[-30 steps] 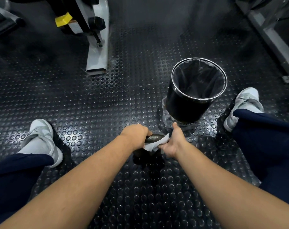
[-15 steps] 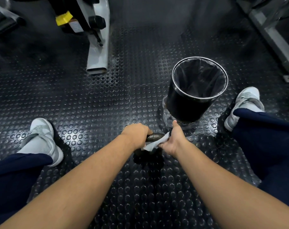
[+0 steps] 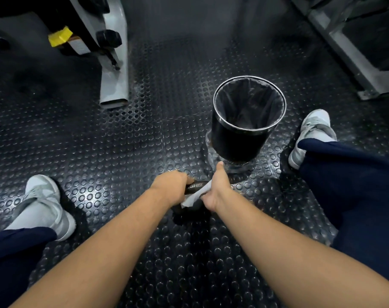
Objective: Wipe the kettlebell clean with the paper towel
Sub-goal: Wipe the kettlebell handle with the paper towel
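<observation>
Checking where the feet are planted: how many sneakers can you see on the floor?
2. One sneaker at the left, beside the left knee; the other sneaker at the right, next to the black bin. Trouser legs cover both heels.

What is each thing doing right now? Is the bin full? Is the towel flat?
Kettlebell: on the floor, handle gripped.
Paper towel: crumpled, pressed on the kettlebell.
Left hand: closed on the handle.
Right hand: holding the paper towel.
Bin: upright, open, lined with a bag, looks empty.
</observation>
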